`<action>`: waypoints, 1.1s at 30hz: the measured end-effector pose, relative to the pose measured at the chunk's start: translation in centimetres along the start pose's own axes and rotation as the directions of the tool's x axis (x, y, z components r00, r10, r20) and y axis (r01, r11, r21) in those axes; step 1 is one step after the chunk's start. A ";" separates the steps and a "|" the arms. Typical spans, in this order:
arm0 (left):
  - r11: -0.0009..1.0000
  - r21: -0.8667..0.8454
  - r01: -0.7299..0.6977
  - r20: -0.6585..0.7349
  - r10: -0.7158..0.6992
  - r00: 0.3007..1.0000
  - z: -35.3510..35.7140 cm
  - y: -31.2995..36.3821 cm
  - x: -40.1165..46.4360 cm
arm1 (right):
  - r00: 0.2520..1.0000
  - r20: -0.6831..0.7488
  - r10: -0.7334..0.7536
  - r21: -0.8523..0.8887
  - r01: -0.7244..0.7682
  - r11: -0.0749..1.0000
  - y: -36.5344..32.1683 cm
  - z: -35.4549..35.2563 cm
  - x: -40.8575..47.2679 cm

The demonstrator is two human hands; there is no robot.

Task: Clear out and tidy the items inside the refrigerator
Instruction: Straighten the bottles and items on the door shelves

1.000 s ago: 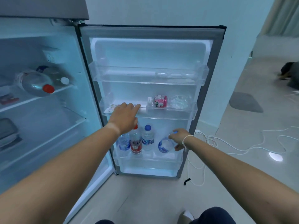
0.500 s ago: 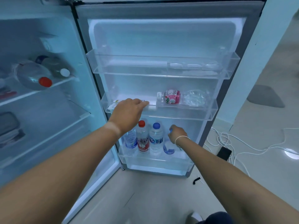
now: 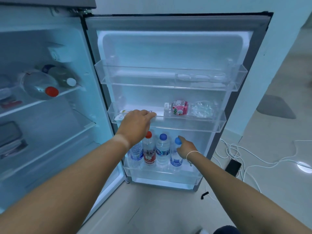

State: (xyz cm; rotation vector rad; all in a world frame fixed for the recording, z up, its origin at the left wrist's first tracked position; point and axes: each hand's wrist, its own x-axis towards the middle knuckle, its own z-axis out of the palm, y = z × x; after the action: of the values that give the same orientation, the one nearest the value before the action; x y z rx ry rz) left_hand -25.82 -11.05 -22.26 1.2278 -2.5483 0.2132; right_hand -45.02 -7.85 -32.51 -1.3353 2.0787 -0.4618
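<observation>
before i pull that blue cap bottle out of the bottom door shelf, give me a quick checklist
1. Right hand on the blue-capped bottle: ok, fingers curl round its neck just under the cap.
2. Bottle upright: ok.
3. Neighbouring bottles clear: cannot tell, the next blue-capped bottle stands very close, contact unclear.
4. Room overhead: not ok, the middle door shelf hangs just above the caps, so tilt the bottle outward.
5. Left hand steadying the door: ok, it rests on the middle shelf's front rim.
6. Floor behind clear: not ok, white cables lie beside the door.
</observation>
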 end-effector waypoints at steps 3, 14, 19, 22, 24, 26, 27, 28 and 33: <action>1.000 -0.009 0.011 0.024 -0.011 1.000 -0.1 0.3 -0.2 | 0.997 0.051 -0.066 -0.133 0.073 0.989 -1.0 -1.4 -2.1; 0.994 -0.095 0.049 0.246 -0.024 0.969 -1.5 -1.4 0.6 | 0.839 -0.129 -0.528 -0.282 0.480 0.831 -7.7 -12.5 -9.5; 0.990 0.076 0.117 0.282 -0.134 0.950 -1.3 -2.0 0.1 | 0.856 -0.132 -0.499 -0.439 0.401 0.804 -8.5 -12.7 -5.4; 0.984 0.150 0.091 0.259 -0.128 0.957 -0.9 -1.6 -0.1 | 0.896 -0.102 -0.431 -0.519 0.322 0.792 -8.8 -12.3 -3.1; 0.986 0.146 0.084 0.230 -0.117 0.966 -0.8 -1.7 -0.1 | 0.909 -0.106 -0.404 -0.578 0.275 0.768 -9.0 -11.9 -2.1; 0.990 0.095 0.100 0.201 -0.118 0.973 -0.6 -2.0 0.0 | 0.910 -0.116 -0.398 -0.641 0.237 0.729 -9.2 -11.4 -1.4; 0.992 0.063 0.108 0.185 -0.118 0.976 -0.7 -2.1 0.1 | 0.908 -0.128 -0.400 -0.676 0.215 0.705 -9.4 -11.2 -1.3; 0.993 0.038 0.114 0.173 -0.118 0.978 -0.6 -2.2 0.1 | 0.907 -0.139 -0.399 -0.706 0.191 0.681 -9.5 -11.0 -1.1; 0.991 -0.010 0.131 0.180 -0.127 0.975 -0.7 -2.4 0.5 | 0.914 -0.149 -0.376 -0.783 0.124 0.610 -9.7 -11.0 -1.5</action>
State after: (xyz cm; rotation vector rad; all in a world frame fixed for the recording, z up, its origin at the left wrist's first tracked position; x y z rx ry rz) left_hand -24.05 -12.71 -21.42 1.4588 -2.5982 0.0470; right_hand -45.21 -11.12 -18.08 -2.1915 2.4676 0.1802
